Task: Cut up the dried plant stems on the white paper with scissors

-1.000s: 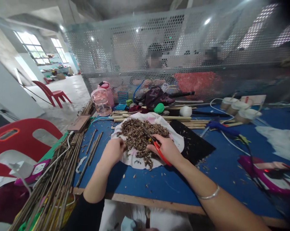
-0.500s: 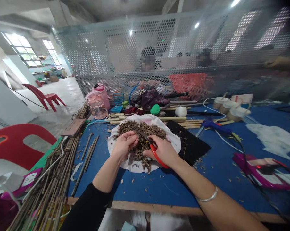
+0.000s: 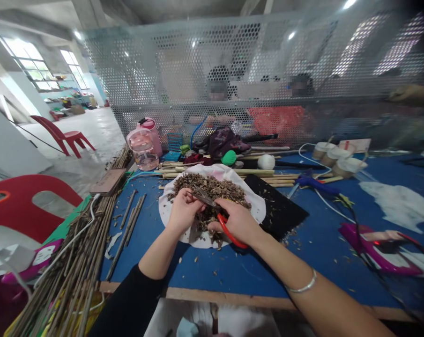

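Note:
My right hand grips red-handled scissors, whose blades point left and up over a heap of brown dried bits. The heap lies on a white cloth spread on the blue table. My left hand is closed in a pinch at the scissor blades, holding a small piece that I cannot make out. Both hands hover above the near side of the heap.
A bundle of long thin sticks runs along the table's left edge. A black sheet lies right of the cloth, a pink jug and bamboo rods behind it. A purple tool with cables is on the right. People sit behind a perforated screen. Red chair on the left.
My left hand rose from the cloth's left edge to the scissor blades and closed in a pinch. The scissors tilted a little towards it. The view shifted slightly.

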The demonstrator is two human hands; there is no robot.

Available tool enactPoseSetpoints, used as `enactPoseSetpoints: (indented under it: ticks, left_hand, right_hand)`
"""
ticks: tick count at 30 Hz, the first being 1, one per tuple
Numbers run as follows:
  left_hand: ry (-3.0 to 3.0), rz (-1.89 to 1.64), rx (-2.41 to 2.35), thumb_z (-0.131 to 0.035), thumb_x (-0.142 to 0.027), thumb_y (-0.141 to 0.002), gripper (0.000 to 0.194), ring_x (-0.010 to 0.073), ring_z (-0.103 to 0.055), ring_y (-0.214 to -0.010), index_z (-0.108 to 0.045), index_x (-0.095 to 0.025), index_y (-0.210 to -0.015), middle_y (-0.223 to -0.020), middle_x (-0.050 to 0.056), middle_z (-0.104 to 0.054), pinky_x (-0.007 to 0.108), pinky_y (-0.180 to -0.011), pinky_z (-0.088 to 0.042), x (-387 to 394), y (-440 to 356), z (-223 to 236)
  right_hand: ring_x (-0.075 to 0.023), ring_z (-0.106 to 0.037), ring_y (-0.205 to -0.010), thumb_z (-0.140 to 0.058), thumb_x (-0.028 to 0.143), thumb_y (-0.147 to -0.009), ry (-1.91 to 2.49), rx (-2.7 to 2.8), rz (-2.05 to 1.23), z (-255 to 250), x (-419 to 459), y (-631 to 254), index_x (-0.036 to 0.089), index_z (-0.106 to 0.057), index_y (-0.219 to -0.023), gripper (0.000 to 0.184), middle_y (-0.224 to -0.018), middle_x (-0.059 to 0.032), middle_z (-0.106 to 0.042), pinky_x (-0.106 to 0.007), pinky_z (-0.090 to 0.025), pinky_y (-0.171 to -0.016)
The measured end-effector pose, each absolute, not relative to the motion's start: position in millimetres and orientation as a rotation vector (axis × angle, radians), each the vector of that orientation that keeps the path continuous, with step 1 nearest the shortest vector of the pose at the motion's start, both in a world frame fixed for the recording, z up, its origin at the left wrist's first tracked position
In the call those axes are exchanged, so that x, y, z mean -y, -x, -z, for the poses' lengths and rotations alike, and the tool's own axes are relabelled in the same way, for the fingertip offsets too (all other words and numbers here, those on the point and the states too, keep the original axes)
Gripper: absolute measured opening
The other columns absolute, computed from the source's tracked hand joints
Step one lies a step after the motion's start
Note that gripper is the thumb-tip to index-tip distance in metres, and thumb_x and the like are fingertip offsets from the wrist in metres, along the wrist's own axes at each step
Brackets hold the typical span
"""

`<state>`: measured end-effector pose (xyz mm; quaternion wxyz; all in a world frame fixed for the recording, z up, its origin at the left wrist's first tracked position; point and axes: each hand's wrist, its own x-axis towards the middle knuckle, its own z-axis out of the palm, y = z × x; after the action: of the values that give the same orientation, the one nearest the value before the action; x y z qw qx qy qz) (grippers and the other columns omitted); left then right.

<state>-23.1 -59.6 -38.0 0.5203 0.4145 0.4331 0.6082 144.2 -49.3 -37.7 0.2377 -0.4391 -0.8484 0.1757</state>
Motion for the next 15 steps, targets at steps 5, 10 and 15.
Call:
enactPoseSetpoints:
  ticks: [5,10,15]
  left_hand:
    - [-0.984,-1.443,-1.110,-0.062,-0.016,-0.062,0.031,0.0086,-0.055,-0.050,-0.034,-0.021,-0.074,-0.055,-0.007,-0.054,0.020,-0.052,-0.041,57,26,44]
    - [-0.942,-1.360,-1.170,-0.062,-0.017,-0.062,0.034,0.0094,-0.054,-0.047,-0.029,-0.022,-0.070,-0.048,-0.009,-0.048,0.018,-0.047,-0.038,56,26,49]
    - [-1.178,-1.166,-1.485,-0.061,-0.026,-0.068,0.020,0.0095,-0.048,-0.038,-0.043,-0.020,-0.073,-0.046,-0.007,-0.048,0.020,-0.042,-0.034,59,30,45]
  right_hand:
    - [-0.0191,-0.060,-0.074,-0.065,0.052,-0.066,1.233,2.334,-0.524,39,50,-144,0.023,-0.060,-0.101,0.045,-0.083,-0.0039,-0.066,-0.026,-0.042,-0.063]
    - [-0.0175,-0.057,-0.057,-0.060,0.053,-0.071,1.303,2.369,-0.526,43,49,-144,0.022,-0.062,-0.094,0.038,-0.065,-0.0024,-0.064,-0.024,-0.038,-0.053]
    - [-0.0185,-0.060,-0.061,-0.059,0.051,-0.072,1.293,2.305,-0.514,38,46,-147,0.021,-0.060,-0.102,0.042,-0.069,-0.0033,-0.066,-0.025,-0.041,-0.056]
